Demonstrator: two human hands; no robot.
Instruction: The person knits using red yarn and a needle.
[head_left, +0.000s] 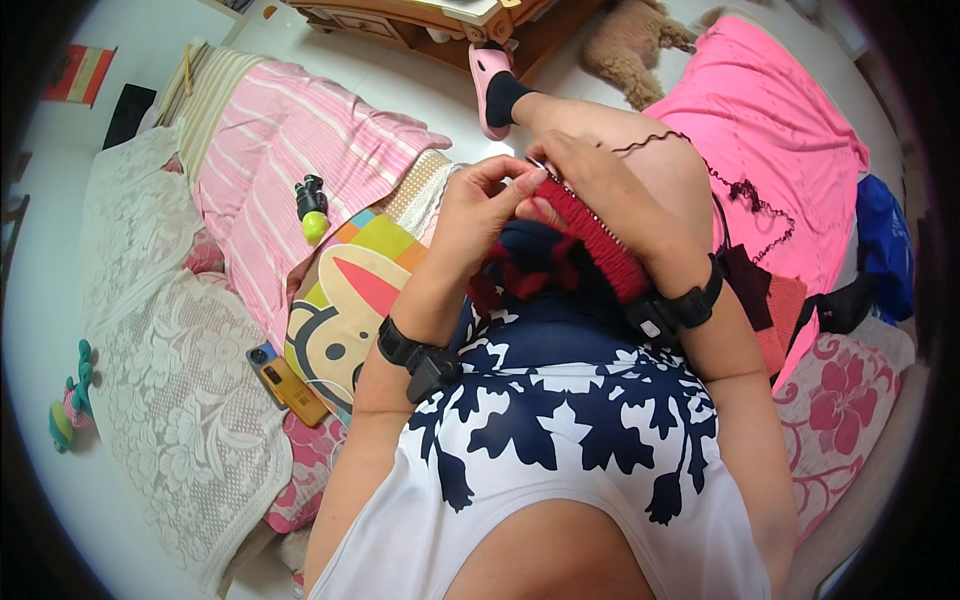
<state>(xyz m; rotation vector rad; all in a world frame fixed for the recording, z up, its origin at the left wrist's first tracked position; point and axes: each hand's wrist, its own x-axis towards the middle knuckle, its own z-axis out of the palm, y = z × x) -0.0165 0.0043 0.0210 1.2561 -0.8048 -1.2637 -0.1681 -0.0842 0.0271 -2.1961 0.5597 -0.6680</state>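
A strip of red knitting lies slantwise above my lap, its stitches along a thin metal knitting needle. My left hand pinches at the upper end of the piece, thumb and index finger by the needle's tip. From the other side my right hand grips the same end, its fingers bent over the work and partly hidden. Loose red yarn hangs blurred beneath the knitting, against my dark blue clothing. A crinkled dark yarn crosses my raised knee and trails onto a bright pink cloth.
Maroon and coral knitted pieces lie at my right. A cartoon-printed cushion, phones and a black-and-lime object are on the sofa to my left. A curly-haired dog lies on the floor near a wooden table.
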